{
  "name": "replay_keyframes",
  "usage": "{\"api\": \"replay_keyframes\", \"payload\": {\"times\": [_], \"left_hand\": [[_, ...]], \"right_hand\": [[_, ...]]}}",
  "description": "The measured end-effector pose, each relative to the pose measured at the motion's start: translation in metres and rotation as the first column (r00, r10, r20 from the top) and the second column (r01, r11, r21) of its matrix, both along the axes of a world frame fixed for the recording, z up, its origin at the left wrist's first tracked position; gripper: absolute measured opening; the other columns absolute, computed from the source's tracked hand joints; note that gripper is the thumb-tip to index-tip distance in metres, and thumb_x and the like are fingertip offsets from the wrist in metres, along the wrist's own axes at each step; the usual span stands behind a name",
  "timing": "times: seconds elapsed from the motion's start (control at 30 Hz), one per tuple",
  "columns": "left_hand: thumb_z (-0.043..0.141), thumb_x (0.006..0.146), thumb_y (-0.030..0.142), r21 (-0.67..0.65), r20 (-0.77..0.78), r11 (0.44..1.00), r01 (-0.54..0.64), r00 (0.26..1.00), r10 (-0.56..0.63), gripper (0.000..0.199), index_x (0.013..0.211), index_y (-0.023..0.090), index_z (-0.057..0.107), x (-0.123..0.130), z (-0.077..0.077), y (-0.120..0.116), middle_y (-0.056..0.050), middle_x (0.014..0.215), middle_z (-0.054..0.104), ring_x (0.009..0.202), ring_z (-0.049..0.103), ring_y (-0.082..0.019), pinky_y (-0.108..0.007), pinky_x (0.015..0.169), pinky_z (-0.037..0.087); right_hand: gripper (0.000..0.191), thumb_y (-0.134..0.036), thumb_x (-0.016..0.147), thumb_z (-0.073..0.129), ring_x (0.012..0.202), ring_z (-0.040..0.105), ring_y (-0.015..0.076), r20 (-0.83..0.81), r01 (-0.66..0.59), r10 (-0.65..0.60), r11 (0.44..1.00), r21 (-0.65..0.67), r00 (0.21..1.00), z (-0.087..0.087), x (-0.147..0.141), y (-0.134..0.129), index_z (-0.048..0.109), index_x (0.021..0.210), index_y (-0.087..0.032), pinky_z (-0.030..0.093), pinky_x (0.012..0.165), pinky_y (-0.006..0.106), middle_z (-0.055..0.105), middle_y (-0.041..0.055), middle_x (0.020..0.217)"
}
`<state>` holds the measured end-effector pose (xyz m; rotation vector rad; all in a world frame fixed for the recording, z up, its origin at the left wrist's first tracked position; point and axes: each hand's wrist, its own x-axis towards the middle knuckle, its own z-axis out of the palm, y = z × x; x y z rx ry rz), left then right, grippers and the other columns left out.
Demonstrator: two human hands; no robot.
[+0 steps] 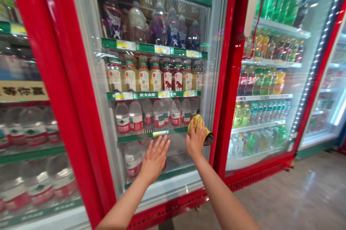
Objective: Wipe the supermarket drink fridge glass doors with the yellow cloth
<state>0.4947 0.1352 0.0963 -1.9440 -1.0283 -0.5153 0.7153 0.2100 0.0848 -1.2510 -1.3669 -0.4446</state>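
Observation:
A yellow cloth [207, 133] with a dark underside is bunched under my right hand [195, 139], which presses it against the glass door [175, 147] of a red-framed drinks fridge. My left hand [154, 159] is spread out at the same pane, lower and to the left, with nothing in it; whether its palm touches the glass I cannot tell. Behind the pane, water bottles [159, 114] with red and white labels stand on a green-edged shelf. Above them are rows of tea bottles [156, 78] and dark-labelled drink bottles [159, 26].
Red door frames [225, 60] border the pane. To the right, another fridge [263, 96] holds colourful bottles, with a red cord [255, 39] hanging near its frame. More water bottles [35, 129] show at the left. Grey floor [305, 194] lies at the lower right.

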Motion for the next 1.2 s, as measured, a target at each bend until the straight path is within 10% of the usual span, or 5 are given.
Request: {"api": "replay_keyframes", "payload": {"times": [0.2,0.47,0.7,0.93,1.2], "left_hand": [[0.058,0.092,0.031,-0.005,-0.007,1.000,-0.013,1.000,0.013,0.076,0.161,0.021,0.026,-0.016,-0.008,-0.007,-0.006,0.168,0.028,0.159,0.011,-0.023,-0.047,0.130,0.004],[0.057,0.093,0.031,0.040,0.022,0.997,-0.072,0.997,0.071,0.078,0.162,0.021,0.022,-0.039,-0.011,-0.016,-0.006,0.168,0.026,0.158,0.014,-0.024,-0.047,0.130,0.007],[0.058,0.093,0.033,0.049,0.034,0.993,-0.112,0.993,0.110,0.078,0.162,0.023,0.022,-0.059,-0.019,-0.029,-0.006,0.168,0.028,0.158,0.015,-0.023,-0.045,0.130,0.008],[0.058,0.093,0.031,0.037,0.064,0.985,-0.171,0.984,0.169,0.077,0.162,0.025,0.023,-0.079,-0.016,-0.040,-0.006,0.169,0.025,0.158,0.016,-0.025,-0.047,0.130,0.009],[0.056,0.095,0.032,0.047,0.023,0.970,-0.237,0.972,0.236,0.073,0.161,0.023,0.026,-0.109,-0.017,-0.059,-0.004,0.168,0.028,0.158,0.013,-0.023,-0.046,0.131,0.006]], "right_hand": [[0.063,-0.003,0.091,0.043,0.159,0.004,0.0271,0.341,-0.210,0.201,0.978,-0.010,0.918,-0.047,0.015,-0.019,0.057,0.143,-0.036,0.023,0.122,0.061,0.045,-0.0003,0.159],[0.067,-0.005,0.091,0.043,0.158,0.000,0.0332,0.155,-0.168,0.152,0.982,0.091,0.976,0.007,-0.045,-0.008,0.044,0.154,-0.027,0.022,0.119,0.068,0.030,0.0108,0.167],[0.050,-0.010,0.097,0.045,0.146,0.039,0.0261,0.405,-0.321,0.248,0.939,0.122,0.880,-0.047,-0.033,-0.029,0.065,0.133,-0.038,0.031,0.118,0.053,0.059,0.0011,0.147],[0.051,-0.012,0.097,0.050,0.142,0.042,0.0291,0.184,-0.271,0.232,0.935,0.228,0.955,0.011,-0.084,-0.027,0.060,0.140,-0.038,0.030,0.112,0.054,0.062,0.0039,0.144],[0.067,-0.008,0.096,0.049,0.140,0.049,0.0193,0.621,-0.564,0.475,0.823,-0.063,0.624,-0.032,-0.064,-0.040,0.045,0.148,-0.050,0.031,0.114,0.043,0.058,-0.0086,0.149]]}}
